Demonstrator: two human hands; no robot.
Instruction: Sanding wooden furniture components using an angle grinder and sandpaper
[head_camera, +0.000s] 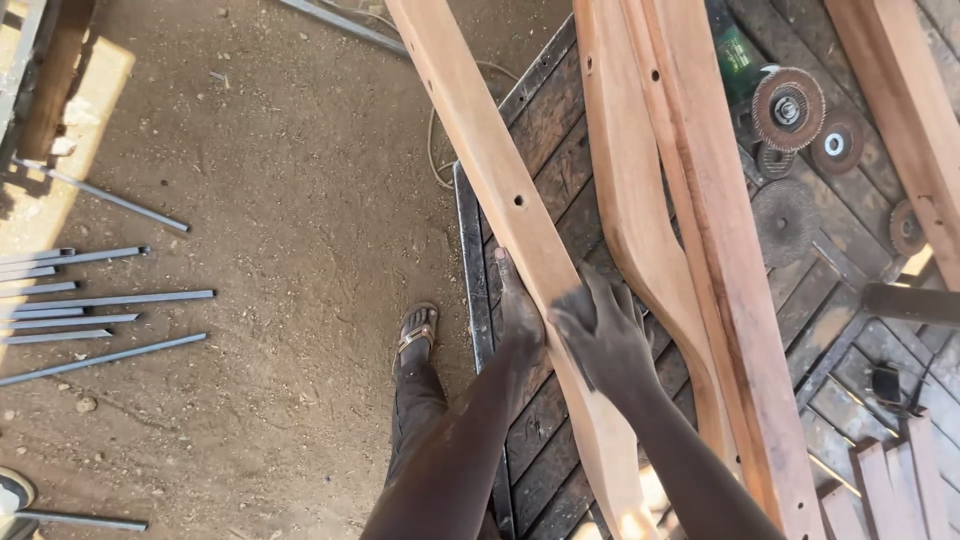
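Observation:
A long pale wooden rail (480, 140) with drilled holes lies slanted across a dark slatted workbench (560, 130). My left hand (518, 312) grips the rail's left edge near its lower half, thumb on top. My right hand (600, 335) rests flat on the rail's right side, fingers spread, dusted with sawdust. Two more shaped wooden pieces (640, 210) lie to the right, one curved, one straight (730, 270).
An angle grinder with a flap disc (785, 105) and loose sanding discs (785, 220) sit on the bench at the upper right. Several metal rods (100, 300) lie on the dirt floor at the left. My sandalled foot (416, 335) stands by the bench edge.

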